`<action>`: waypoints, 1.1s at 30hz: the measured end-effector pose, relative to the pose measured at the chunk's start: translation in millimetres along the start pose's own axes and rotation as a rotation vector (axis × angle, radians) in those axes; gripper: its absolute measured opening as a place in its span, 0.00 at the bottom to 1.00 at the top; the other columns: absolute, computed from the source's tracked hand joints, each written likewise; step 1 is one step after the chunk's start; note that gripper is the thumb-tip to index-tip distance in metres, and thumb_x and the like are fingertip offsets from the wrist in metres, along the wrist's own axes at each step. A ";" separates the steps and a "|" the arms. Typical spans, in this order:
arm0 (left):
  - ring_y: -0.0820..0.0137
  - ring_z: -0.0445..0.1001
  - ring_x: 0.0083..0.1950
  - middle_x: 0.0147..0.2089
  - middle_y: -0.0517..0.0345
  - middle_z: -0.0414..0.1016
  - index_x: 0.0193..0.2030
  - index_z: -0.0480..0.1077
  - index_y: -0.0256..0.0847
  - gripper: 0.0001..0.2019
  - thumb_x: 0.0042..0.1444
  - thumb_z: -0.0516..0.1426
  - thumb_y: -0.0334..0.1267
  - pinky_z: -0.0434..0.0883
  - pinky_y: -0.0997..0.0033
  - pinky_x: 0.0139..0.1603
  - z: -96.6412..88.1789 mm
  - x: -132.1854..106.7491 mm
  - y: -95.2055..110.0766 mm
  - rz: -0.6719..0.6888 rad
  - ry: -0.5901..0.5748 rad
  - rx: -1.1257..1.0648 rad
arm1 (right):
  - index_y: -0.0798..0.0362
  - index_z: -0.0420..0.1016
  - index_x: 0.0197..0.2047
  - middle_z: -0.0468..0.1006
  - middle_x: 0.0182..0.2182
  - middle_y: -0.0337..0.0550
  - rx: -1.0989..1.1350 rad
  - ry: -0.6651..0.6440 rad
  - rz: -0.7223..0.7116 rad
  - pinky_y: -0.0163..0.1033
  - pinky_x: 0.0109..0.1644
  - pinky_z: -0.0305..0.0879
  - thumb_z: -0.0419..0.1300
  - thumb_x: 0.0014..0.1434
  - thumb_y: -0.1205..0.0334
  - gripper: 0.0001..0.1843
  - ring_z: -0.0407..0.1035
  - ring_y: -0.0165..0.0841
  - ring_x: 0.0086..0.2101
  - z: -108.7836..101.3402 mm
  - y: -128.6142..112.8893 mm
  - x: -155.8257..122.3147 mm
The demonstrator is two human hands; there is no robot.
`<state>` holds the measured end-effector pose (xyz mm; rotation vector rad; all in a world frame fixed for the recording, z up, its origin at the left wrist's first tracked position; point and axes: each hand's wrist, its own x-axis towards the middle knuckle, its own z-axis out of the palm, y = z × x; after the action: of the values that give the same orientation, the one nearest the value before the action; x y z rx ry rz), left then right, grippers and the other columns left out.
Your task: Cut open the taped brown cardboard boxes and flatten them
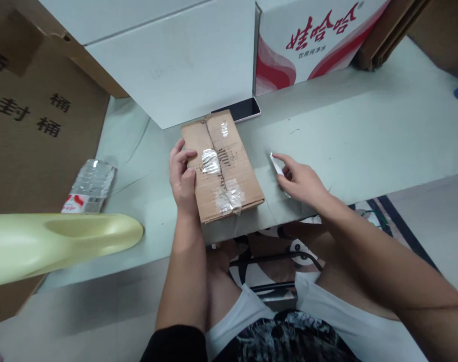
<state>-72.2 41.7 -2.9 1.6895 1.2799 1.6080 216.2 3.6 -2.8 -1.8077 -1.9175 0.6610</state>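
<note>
While the left hand (183,173) grasps the left edge of a cardboard box (232,168) with its fingers, mid-frame, the right hand (299,181) pinches a slim pale tool (276,164) in its own, right of the box and apart from it. Risk, by my judgement: if the tool is sharp, a slip could nick the left hand, and a shove could skid the box into the phone (247,109) just behind. Worktop (350,130) pale green, finely marked, white cartons (176,65) at upper centre, pale floor (100,311) lower left.
</note>
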 end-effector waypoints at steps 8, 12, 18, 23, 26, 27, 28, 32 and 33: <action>0.54 0.65 0.73 0.67 0.51 0.69 0.38 0.73 0.43 0.07 0.63 0.54 0.39 0.64 0.45 0.72 11.0 1.0 32.2 0.061 0.005 0.176 | 0.49 0.78 0.53 0.79 0.32 0.40 0.603 0.059 0.005 0.41 0.31 0.68 0.50 0.57 0.65 0.23 0.69 0.34 0.27 -4.2 -2.6 -1.6; 0.57 0.71 0.67 0.59 0.53 0.75 0.37 0.73 0.44 0.08 0.61 0.53 0.32 0.69 0.47 0.68 16.8 0.0 48.2 0.141 -0.029 0.202 | 0.49 0.74 0.55 0.82 0.36 0.43 0.806 0.067 -0.120 0.43 0.35 0.73 0.51 0.56 0.62 0.24 0.75 0.37 0.33 -1.1 1.7 -2.3; 0.57 0.72 0.59 0.48 0.54 0.77 0.39 0.75 0.47 0.07 0.61 0.56 0.43 0.64 0.46 0.72 17.3 -0.5 50.7 0.229 -0.256 0.172 | 0.44 0.65 0.48 0.79 0.30 0.38 0.685 0.386 -0.117 0.44 0.36 0.75 0.62 0.62 0.49 0.15 0.77 0.35 0.28 -7.8 -11.6 -11.5; 0.56 0.71 0.58 0.50 0.54 0.75 0.41 0.75 0.48 0.09 0.56 0.62 0.47 0.65 0.46 0.69 16.8 -0.2 51.7 0.234 -0.296 0.220 | 0.43 0.64 0.42 0.66 0.19 0.29 0.814 0.530 -0.259 0.38 0.19 0.60 0.58 0.65 0.37 0.19 0.65 0.30 0.16 -21.3 -41.5 -38.5; 0.57 0.71 0.59 0.51 0.53 0.75 0.41 0.74 0.48 0.07 0.57 0.62 0.43 0.66 0.48 0.68 19.2 -0.5 53.8 0.223 -0.302 0.219 | 0.44 0.72 0.46 0.73 0.24 0.36 0.722 0.524 -0.394 0.39 0.21 0.63 0.53 0.67 0.33 0.23 0.69 0.32 0.21 -22.8 -55.0 -56.7; 0.57 0.71 0.59 0.52 0.53 0.75 0.41 0.74 0.48 0.06 0.58 0.62 0.43 0.66 0.49 0.68 20.1 -0.7 54.2 0.219 -0.304 0.224 | 0.44 0.75 0.47 0.75 0.26 0.38 0.667 0.508 -0.430 0.40 0.24 0.66 0.52 0.68 0.35 0.23 0.71 0.33 0.23 -22.3 -58.0 -61.5; 0.57 0.71 0.60 0.52 0.53 0.75 0.41 0.74 0.48 0.05 0.58 0.62 0.42 0.66 0.49 0.68 21.0 -0.8 54.3 0.217 -0.304 0.232 | 0.43 0.76 0.47 0.77 0.28 0.40 0.618 0.488 -0.462 0.41 0.26 0.68 0.52 0.69 0.37 0.21 0.72 0.33 0.25 -21.7 -60.4 -65.4; 0.56 0.71 0.59 0.50 0.53 0.75 0.40 0.74 0.48 0.04 0.59 0.59 0.41 0.66 0.48 0.68 24.4 -2.2 52.5 0.226 -0.285 0.247 | 0.43 0.77 0.51 0.81 0.31 0.39 0.415 0.371 -0.524 0.39 0.31 0.72 0.53 0.71 0.47 0.15 0.75 0.33 0.27 -19.5 -68.1 -69.4; 0.57 0.71 0.58 0.50 0.53 0.75 0.40 0.74 0.47 0.04 0.60 0.58 0.40 0.65 0.48 0.68 25.4 -2.8 51.9 0.229 -0.272 0.244 | 0.44 0.77 0.51 0.81 0.31 0.39 0.365 0.345 -0.528 0.39 0.32 0.72 0.53 0.71 0.49 0.15 0.75 0.33 0.28 -19.2 -69.8 -68.1</action>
<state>-32.5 22.4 34.4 2.1886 1.2187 1.3208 176.5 -66.2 55.8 -1.0491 -1.7835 0.4395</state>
